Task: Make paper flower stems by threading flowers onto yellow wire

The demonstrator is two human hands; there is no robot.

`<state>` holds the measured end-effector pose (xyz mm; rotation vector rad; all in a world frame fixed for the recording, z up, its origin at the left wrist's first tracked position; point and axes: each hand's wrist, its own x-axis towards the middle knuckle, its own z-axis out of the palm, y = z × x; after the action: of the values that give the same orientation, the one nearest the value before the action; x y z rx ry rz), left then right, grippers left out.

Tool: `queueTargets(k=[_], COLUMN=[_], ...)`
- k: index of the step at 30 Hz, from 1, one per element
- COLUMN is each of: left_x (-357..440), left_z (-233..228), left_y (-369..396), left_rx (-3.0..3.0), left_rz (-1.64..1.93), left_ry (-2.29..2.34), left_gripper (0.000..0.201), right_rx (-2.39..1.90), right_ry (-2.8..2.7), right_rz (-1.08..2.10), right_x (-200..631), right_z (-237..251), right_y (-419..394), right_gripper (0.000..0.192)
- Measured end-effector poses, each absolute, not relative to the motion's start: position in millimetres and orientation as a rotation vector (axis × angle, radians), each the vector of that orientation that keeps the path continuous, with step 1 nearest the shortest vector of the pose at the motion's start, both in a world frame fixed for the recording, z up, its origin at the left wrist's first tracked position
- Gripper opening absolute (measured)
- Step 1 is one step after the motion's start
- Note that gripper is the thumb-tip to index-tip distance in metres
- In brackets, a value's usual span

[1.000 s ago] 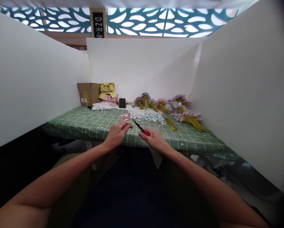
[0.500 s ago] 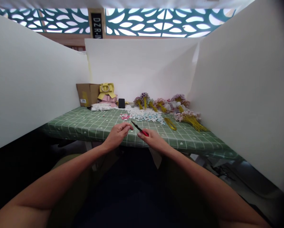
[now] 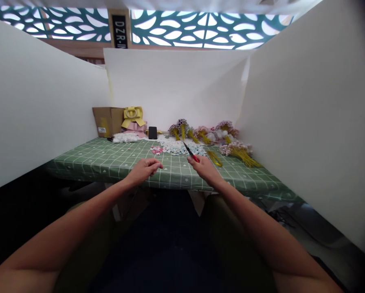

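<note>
My right hand (image 3: pixel 205 167) is closed round a pair of pliers (image 3: pixel 189 150) with red handles and dark, pointed jaws that tilt up to the left. To its left, my left hand (image 3: pixel 144 169) hovers over the front of the table, fingers curled together; whatever they may pinch is too small to make out. Beyond both hands lies a spread of small white and light blue flower pieces (image 3: pixel 179 147), with a few pink flower pieces (image 3: pixel 157 150) at its left. A loop of yellow wire stems (image 3: pixel 214 158) rests right of the pliers.
A green checked tablecloth (image 3: pixel 87 156) covers the table between white panels. Bunches of beaded flowers (image 3: pixel 239 151) line the back right. Further left are a black phone (image 3: pixel 152 132), yellow and pink bows (image 3: pixel 133 117), white fluffy material (image 3: pixel 126 137) and a cardboard box (image 3: pixel 107 121).
My hands have moved apart: the right one with the pliers went up and to the right, the left one a little leftward. The view has shifted slightly.
</note>
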<state>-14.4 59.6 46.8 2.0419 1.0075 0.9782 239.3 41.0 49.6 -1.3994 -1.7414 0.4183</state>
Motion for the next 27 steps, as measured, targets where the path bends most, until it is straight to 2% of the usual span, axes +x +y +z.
queueTargets(k=[8, 15, 27], left_x=[-12.2, -10.1, -9.2], left_z=[36.3, 33.2, 32.2], left_y=[60.7, 58.9, 58.9], left_rx=[2.245, 2.321, 2.237], left_rz=[1.110, 1.211, 1.284], left_ry=[1.205, 1.228, 1.242], left_gripper=[0.027, 0.026, 0.026], right_rx=[-1.382, -1.343, -1.306], right_ry=[-1.588, -1.761, -1.629], right_rz=[0.936, 0.799, 0.996], right_x=[237.9, 235.9, 234.7], right_z=[38.7, 34.8, 31.1], right_y=[45.6, 47.5, 46.8], right_gripper=[0.042, 0.043, 0.042])
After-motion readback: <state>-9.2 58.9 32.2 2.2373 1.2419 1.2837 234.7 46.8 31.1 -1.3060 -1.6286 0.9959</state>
